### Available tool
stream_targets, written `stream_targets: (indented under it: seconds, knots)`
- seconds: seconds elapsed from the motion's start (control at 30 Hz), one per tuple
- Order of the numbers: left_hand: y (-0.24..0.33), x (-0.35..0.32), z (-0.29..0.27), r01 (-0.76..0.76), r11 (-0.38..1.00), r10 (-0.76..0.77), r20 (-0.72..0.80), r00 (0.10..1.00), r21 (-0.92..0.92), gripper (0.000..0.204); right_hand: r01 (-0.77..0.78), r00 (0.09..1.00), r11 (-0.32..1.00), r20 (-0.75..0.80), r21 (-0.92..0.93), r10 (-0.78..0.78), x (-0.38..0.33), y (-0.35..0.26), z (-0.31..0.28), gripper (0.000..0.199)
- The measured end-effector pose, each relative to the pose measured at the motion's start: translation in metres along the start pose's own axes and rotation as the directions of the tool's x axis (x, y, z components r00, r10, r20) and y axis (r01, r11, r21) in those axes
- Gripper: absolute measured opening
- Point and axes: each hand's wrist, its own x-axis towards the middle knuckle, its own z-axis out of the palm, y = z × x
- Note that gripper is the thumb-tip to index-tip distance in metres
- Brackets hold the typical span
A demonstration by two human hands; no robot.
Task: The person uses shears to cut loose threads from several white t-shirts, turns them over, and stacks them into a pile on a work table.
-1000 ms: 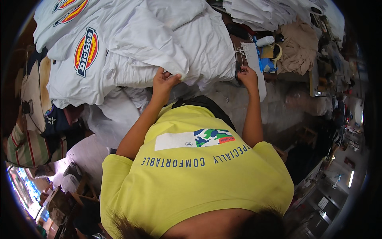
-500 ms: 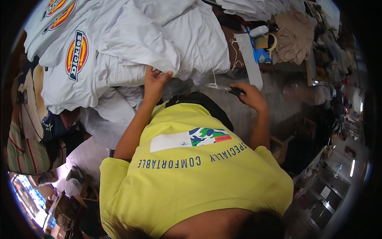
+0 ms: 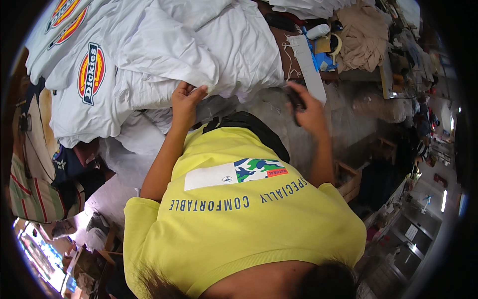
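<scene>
White T-shirts (image 3: 239, 55) with a red, yellow and black printed logo lie heaped over the table edge in front of me. My left hand (image 3: 187, 99) pinches the hem of the nearest shirt between thumb and fingers. To the right, apart from the cloth, my right hand (image 3: 311, 112) is closed round black-handled scissors (image 3: 296, 99). Motion smears that hand a little, and the scissors' blades cannot be made out.
Beyond my right hand lie a long white strip (image 3: 309, 70), loose white threads (image 3: 292, 57), a tape roll (image 3: 336, 45) and a white bottle (image 3: 318, 31). Beige cloth (image 3: 363, 40) is bunched at far right. Clear plastic wrapping (image 3: 343, 107) covers things below the table edge.
My right hand has swung upward with the scissors, away from the thread hanging off the hem. The left hand keeps its pinch on the shirt; the whole view has shifted slightly.
</scene>
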Motion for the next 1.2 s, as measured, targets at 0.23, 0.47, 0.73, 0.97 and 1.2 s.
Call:
stream_targets:
  seconds: [0.23,0.47,0.73,0.97,1.2]
  knots:
    - [-0.003,0.001,0.004,-0.126,0.990,0.127,0.025,0.992,-0.064,0.052,0.048,0.989,0.998,0.136,0.032,-0.052,0.013,-0.005,0.091,0.061]
    - [-0.005,0.002,0.002,-0.201,0.978,0.204,0.061,0.977,-0.057,0.059,0.072,0.980,0.997,0.185,0.027,-0.076,0.028,0.002,0.110,0.066]
    - [-0.003,-0.001,0.002,-0.181,0.978,0.189,0.078,0.979,-0.102,0.062,0.210,0.973,0.978,0.103,-0.010,-0.208,0.031,-0.002,0.120,0.062]
    - [0.001,-0.002,0.003,-0.145,0.984,0.155,0.092,0.984,-0.101,0.063,0.185,0.977,0.981,0.096,0.055,-0.190,0.031,-0.003,0.121,0.059]
    - [0.003,0.002,0.001,-0.141,0.983,0.147,0.045,0.988,-0.117,0.063,0.138,0.987,0.984,0.066,0.113,-0.146,0.022,0.014,0.125,0.059]
